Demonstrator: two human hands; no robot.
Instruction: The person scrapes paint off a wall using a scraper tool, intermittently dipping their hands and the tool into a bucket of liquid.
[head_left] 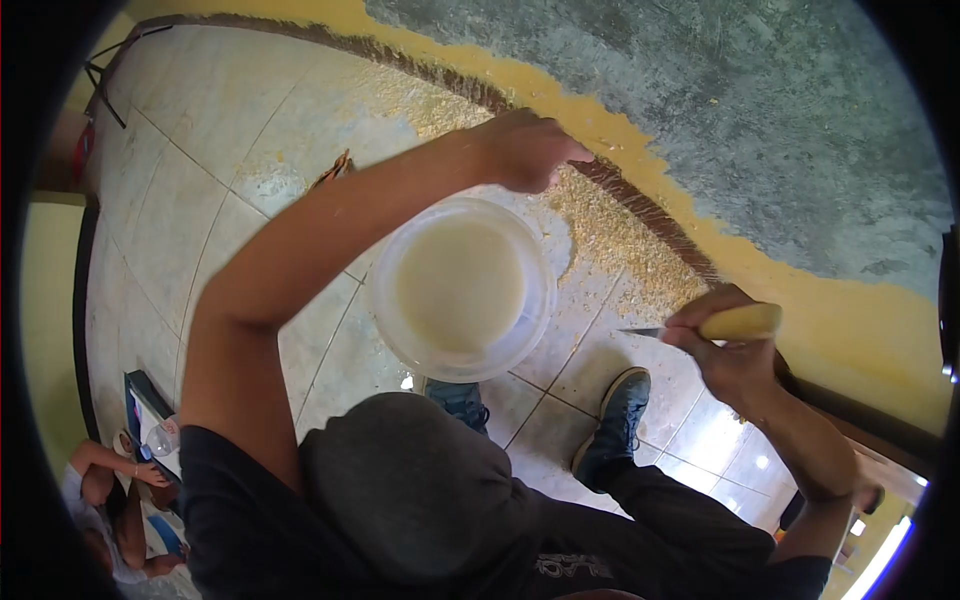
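Observation:
My left hand (525,152) reaches over the far rim of a round translucent plastic tub (545,290), close to the wall's brown base strip (640,205). Its fingers are curled, with one pointing toward the wall; anything inside them is hidden. Cloudy whitish liquid (460,285) fills part of the tub, which stands on the floor in front of my feet. On the right, my right hand (735,360) grips a scraper (740,322) with a yellowish handle. The scraper's thin metal blade points left, above the floor and apart from the wall.
Yellow paint flakes (600,230) litter the tiled floor (330,330) along the wall. Above the strip, the wall is yellow (850,310), with a large bare grey patch (780,130). Another person (110,500) sits at lower left by a dark-edged case (150,410). My shoes (625,410) stand near the tub.

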